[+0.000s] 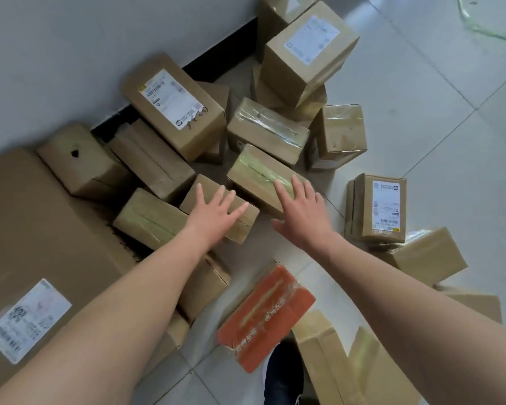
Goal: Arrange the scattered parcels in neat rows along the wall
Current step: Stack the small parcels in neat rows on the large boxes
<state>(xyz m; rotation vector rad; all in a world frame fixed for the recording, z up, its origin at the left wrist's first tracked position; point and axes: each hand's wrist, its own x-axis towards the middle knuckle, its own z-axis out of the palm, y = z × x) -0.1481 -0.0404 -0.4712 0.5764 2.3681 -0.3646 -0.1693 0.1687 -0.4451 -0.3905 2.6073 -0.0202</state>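
Several brown cardboard parcels lie scattered on the tiled floor beside a white wall (70, 54). My left hand (216, 211) lies flat with spread fingers on a small brown parcel (247, 222) in the middle. My right hand (301, 209) rests with straight fingers on the near end of a taped parcel (254, 171) just right of it. Behind them a long labelled parcel (172, 106) leans on others near the wall. A tall labelled box (307, 51) sits on top of a pile at the back.
A large flat carton (41, 229) fills the left side. An orange parcel (263, 317) lies near my dark shoe (283, 372). A labelled box (377, 209) and other parcels stand at the right. Bare tiled floor (435, 127) spreads beyond them.
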